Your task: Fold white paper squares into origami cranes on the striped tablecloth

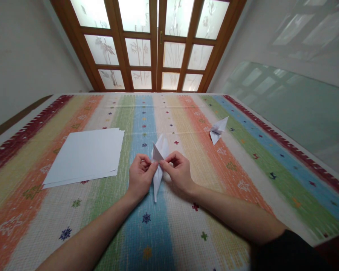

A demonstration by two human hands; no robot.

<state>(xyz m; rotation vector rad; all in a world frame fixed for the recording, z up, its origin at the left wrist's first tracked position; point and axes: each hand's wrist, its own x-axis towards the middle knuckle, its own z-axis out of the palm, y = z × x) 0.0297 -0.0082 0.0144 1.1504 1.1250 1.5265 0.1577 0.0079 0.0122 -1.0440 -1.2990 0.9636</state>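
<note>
A folded white paper figure [157, 180], long and pointed towards me, is held over the blue stripe of the tablecloth. My left hand [141, 173] pinches it from the left, thumb and fingers closed at its middle. From the right, my right hand [179, 169] grips the same spot, its thumb tip close to the left thumb. Pointed white flaps rise beyond the fingertips, one of them shaded grey. The exact folds under the thumbs are hidden.
A stack of white paper sheets [84, 156] lies to the left. Another folded paper piece [218, 130] rests at the right on the striped tablecloth [101, 226]. Beyond the table's far edge stand wood-framed glass doors [155, 49]; a pale glass panel [285, 109] is at right.
</note>
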